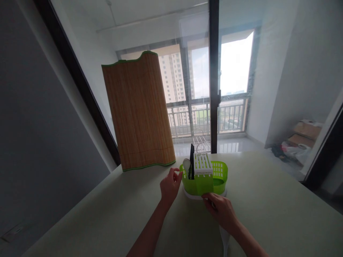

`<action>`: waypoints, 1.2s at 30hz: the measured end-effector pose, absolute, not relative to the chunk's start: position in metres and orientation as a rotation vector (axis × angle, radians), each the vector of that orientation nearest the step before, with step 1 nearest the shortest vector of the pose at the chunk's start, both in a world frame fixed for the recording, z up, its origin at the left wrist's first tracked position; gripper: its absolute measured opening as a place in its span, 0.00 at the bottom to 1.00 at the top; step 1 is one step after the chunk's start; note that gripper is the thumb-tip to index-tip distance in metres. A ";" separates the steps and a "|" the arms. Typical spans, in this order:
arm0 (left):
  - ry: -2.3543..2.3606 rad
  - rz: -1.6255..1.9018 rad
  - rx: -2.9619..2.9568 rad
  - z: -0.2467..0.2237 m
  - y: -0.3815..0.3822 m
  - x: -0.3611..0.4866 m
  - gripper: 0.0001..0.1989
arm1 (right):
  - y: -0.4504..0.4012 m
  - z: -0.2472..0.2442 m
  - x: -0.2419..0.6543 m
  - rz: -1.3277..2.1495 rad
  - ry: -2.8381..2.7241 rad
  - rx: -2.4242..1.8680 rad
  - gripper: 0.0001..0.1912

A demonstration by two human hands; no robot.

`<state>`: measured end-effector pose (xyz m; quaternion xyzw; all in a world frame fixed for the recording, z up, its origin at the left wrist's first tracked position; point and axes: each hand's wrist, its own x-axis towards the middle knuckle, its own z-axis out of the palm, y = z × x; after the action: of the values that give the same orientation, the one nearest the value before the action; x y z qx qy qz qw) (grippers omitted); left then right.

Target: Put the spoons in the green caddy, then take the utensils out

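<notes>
The green basket stands upright on its white base on the tabletop, holding 1 pale spoon and some black sticks at its left end. The left hand curls its fingers at the left rim; the right hand has fingers at the base's front edge. Whether either pinches, I cannot tell. 1 white utensil shows just below the right wrist.

Basket stands on table, right of mat.

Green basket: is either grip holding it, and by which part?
A hold cannot be told for sure: the left grip is at the left end of the green basket, the right grip at the front edge of its white base.
</notes>
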<state>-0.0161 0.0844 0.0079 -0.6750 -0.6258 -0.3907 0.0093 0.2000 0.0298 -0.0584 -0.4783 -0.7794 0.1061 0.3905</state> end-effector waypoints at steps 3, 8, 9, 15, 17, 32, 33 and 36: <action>-2.053 -1.227 -2.225 -0.032 0.041 -0.020 0.16 | 0.034 -0.056 0.208 0.312 -1.985 -1.338 0.11; -2.179 -0.936 -2.558 -0.082 -0.004 -0.019 0.17 | 0.035 -0.053 0.235 0.404 -1.915 -1.463 0.11; -2.176 -0.873 -2.615 -0.087 -0.005 -0.018 0.17 | 0.032 -0.053 0.243 0.446 -1.881 -1.477 0.12; -2.083 -0.711 -2.740 -0.087 0.001 -0.011 0.14 | -0.002 -0.074 0.277 0.517 -1.769 -1.628 0.17; -2.042 -0.691 -2.760 -0.085 0.001 -0.010 0.14 | -0.011 -0.081 0.280 0.494 -1.768 -1.676 0.18; -1.931 -0.615 -2.815 -0.087 -0.004 -0.010 0.13 | -0.013 -0.069 0.261 0.704 -1.862 -1.574 0.20; -1.935 -0.609 -2.824 -0.086 -0.004 -0.010 0.13 | -0.013 -0.053 0.259 0.681 -1.854 -1.554 0.20; -1.958 -0.602 -2.834 -0.086 -0.003 -0.010 0.13 | -0.009 0.007 0.247 0.442 -1.849 -1.490 0.20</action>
<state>-0.0104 -0.0034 -0.0864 -0.7977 -0.5511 -0.1695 -0.1768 0.2475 -0.0088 0.0071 -0.5765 -0.7157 0.1712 0.3552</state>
